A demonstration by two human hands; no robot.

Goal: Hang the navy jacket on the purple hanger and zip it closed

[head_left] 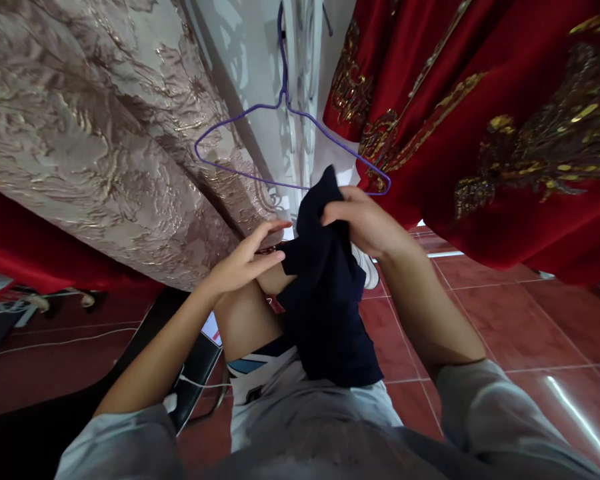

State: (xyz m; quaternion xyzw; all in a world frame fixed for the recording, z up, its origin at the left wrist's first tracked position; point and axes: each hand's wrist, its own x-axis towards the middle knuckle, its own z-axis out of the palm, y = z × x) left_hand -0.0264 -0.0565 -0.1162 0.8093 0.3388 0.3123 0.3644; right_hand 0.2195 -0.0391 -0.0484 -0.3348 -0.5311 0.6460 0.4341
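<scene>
A dark navy garment (325, 307) is bunched over my lap, its upper end lifted. My right hand (365, 217) pinches the cloth near its top, thumb and fingers closed on it. On the other side my left hand (250, 260) has its fingers and thumb spread, close to the garment's left edge; whether the fingertips touch it I cannot tell. Above both hands a purple wire hanger (285, 100) hangs bare from a white metal frame (300, 87). The exact type of garment does not show.
Pinkish brocade cloth (105, 133) hangs at the left, and red fabric with gold embroidery (460, 133) hangs at the right. A black seat (200, 367) with a white cable stands beside my left leg. Red tiles (495, 327) cover the floor.
</scene>
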